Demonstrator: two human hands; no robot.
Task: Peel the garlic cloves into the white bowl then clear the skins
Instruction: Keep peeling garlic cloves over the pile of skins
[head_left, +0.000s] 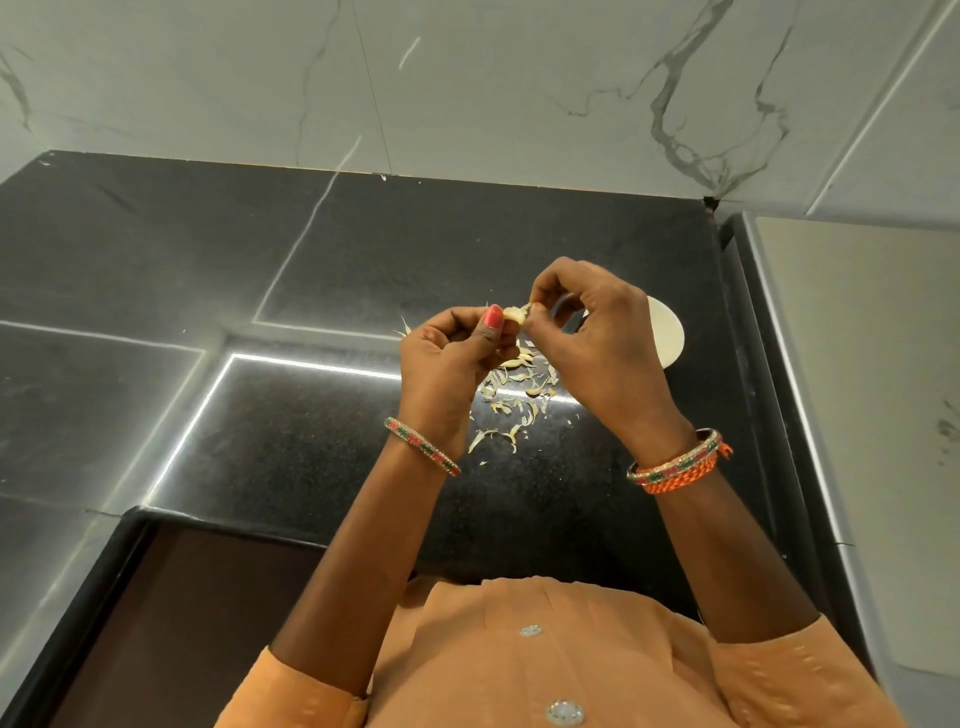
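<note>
My left hand (447, 358): pinching the garlic clove (513, 314), held above the skins.
My right hand (597, 332): pinching peel at the clove's tip.
Skins (514, 395): many scattered on the desk (311, 415), none cleared.
White bowl (665, 332): right of the skins, contents hidden.

Light is moderate and even, coming from above: bright strip reflections glare across the polished black countertop (291, 291), the sharpest just left of the skins (511, 395). Focus is crisp mid-frame. Wide-angle distortion bends the countertop's edges and the marble wall (519, 88) behind it.
</note>
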